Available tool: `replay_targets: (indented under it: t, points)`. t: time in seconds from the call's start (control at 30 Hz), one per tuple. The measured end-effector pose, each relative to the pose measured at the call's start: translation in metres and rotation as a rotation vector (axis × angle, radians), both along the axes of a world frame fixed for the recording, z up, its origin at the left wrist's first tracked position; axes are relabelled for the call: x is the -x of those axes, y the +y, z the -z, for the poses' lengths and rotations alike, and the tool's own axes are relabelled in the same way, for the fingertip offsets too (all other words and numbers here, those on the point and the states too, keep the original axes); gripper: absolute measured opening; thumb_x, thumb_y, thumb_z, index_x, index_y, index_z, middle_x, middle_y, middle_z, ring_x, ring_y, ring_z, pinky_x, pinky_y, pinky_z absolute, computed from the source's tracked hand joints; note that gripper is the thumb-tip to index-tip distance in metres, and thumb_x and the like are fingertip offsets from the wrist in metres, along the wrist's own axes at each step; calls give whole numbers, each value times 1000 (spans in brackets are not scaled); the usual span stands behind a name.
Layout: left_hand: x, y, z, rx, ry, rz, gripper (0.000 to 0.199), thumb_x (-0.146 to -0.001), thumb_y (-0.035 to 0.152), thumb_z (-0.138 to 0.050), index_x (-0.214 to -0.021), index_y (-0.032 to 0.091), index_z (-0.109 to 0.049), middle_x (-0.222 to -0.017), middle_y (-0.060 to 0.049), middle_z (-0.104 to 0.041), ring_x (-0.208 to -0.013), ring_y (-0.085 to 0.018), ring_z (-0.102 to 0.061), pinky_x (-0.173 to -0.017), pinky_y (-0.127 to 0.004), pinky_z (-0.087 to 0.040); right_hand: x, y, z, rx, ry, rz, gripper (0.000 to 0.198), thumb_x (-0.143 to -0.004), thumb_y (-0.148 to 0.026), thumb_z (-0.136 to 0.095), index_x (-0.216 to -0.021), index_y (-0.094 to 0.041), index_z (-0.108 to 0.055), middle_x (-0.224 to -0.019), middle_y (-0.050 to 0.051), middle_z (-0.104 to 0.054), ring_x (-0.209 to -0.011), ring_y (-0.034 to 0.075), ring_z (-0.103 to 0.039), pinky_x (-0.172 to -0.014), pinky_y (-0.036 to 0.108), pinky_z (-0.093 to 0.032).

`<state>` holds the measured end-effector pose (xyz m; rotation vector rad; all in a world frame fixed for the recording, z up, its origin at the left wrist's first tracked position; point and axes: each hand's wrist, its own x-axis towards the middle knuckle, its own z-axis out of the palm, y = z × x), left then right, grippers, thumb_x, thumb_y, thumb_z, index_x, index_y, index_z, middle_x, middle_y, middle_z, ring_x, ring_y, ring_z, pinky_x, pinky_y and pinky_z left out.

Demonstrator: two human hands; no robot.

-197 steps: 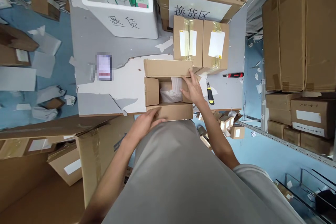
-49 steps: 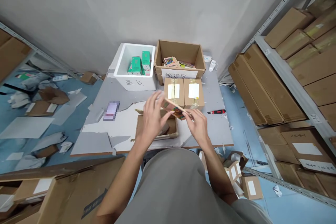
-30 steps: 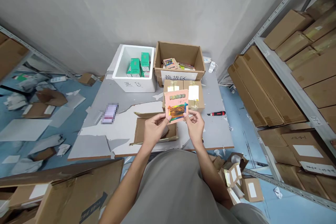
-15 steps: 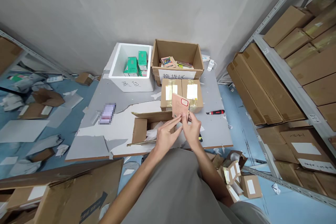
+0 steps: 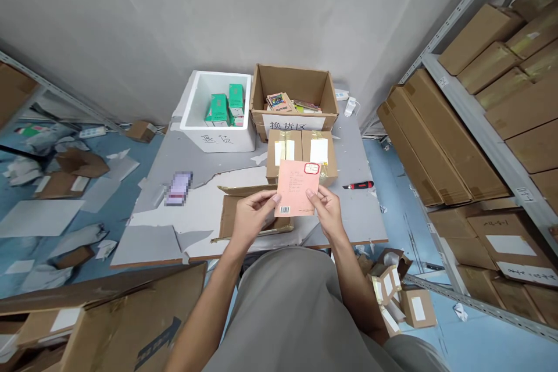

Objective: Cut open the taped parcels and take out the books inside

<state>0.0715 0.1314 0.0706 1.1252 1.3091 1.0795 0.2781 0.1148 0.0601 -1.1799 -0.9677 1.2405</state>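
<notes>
A thin pink booklet [image 5: 296, 189] is held up over the table, its printed face with a barcode and a red-framed label turned toward me. My left hand [image 5: 253, 215] pinches its left edge between thumb and fingers. On the opposite edge, my right hand [image 5: 326, 210] grips it with the thumb on the front. Below and behind the booklet lies an open cardboard box [image 5: 233, 215], partly covered by it and my left hand. Two taped small cartons [image 5: 275, 154] stand just beyond, partly hidden by the booklet.
At the back stand a white foam box [image 5: 226, 138] with green boxes and a cardboard box [image 5: 296, 77] with booklets. A red-black utility knife [image 5: 360, 185] lies right, a blurred phone-like item [image 5: 178, 189] left. Shelves [image 5: 475, 122] with cartons flank the right; litter covers the floor.
The booklet has turned from a tilt to face me squarely. My left hand has moved left and now grips its left edge; my right hand keeps hold of the right side.
</notes>
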Motion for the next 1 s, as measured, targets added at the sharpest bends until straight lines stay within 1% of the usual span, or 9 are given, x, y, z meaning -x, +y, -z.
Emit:
replay_targets:
  t: [0.07, 0.17, 0.27, 0.43, 0.57, 0.67, 0.8, 0.9, 1.0]
  points:
    - [-4, 0, 2, -16, 7, -31, 60, -79, 75, -93, -102, 19, -93, -107, -13, -90, -102, -33, -85, -97, -46, -71, -1, 2, 6, -18, -40, 16, 63, -95, -76, -82, -128, -22, -85, -128, 13, -89, -114, 33, -87, -103, 50, -74]
    - [-9, 2, 9, -20, 20, -106, 55, -80, 68, -93, -105, 19, -93, -108, -13, -90, -106, -34, -86, -98, -47, -72, -1, 3, 16, -44, -214, 154, 65, -98, -70, -81, -143, -23, -82, -145, 15, -83, -133, 35, -82, -117, 54, -68]
    - [-17, 1, 18, -21, 52, -170, 50, -83, 62, -91, -109, 19, -93, -110, -12, -91, -108, -35, -87, -100, -48, -72, 7, -2, 23, -31, -334, 207, 60, -102, -65, -78, -147, -24, -81, -149, 15, -82, -138, 35, -80, -122, 57, -64]
    - [-38, -14, 37, -139, 55, -99, 38, -91, 54, -85, -113, 24, -94, -121, -9, -90, -114, -33, -87, -107, -50, -72, 29, -10, 27, -10, -236, 54, 52, -101, -65, -78, -134, -25, -85, -140, 13, -86, -133, 35, -83, -111, 49, -71]
    - [-49, -20, 49, -191, 65, 31, 33, -90, 50, -86, -111, 26, -94, -131, -9, -87, -123, -34, -86, -116, -54, -68, 27, -1, 34, -7, -202, 83, 49, -101, -70, -75, -116, -24, -86, -117, 11, -90, -106, 30, -88, -96, 44, -73]
    - [-41, -14, 48, -140, 35, 65, 45, -86, 51, -90, -122, 23, -92, -136, -13, -86, -123, -34, -85, -113, -52, -69, 11, 8, 36, 12, -108, 74, 56, -92, -77, -82, -103, -22, -84, -97, 10, -89, -87, 28, -85, -80, 40, -72]
    - [-13, 6, 38, -75, 9, -87, 76, -81, 61, -95, -142, 18, -82, -144, -19, -82, -109, -29, -85, -96, -44, -71, -11, 7, 26, 51, 48, -18, 61, -84, -76, -92, -112, -22, -87, -109, 10, -91, -97, 30, -86, -86, 42, -72]
    - [4, 17, 31, 35, -64, 17, 87, -70, 70, -102, -135, 14, -84, -128, -20, -86, -109, -31, -83, -101, -45, -69, -19, 1, 19, 117, 127, -89, 63, -82, -74, -96, -118, -23, -88, -116, 10, -91, -107, 33, -86, -91, 43, -72]
    - [11, 20, 27, 98, -97, 79, 88, -64, 75, -104, -127, 14, -88, -117, -17, -88, -109, -31, -81, -104, -46, -68, -21, -1, 16, 126, 144, -113, 63, -82, -74, -97, -119, -24, -89, -117, 9, -91, -111, 34, -86, -93, 44, -72]
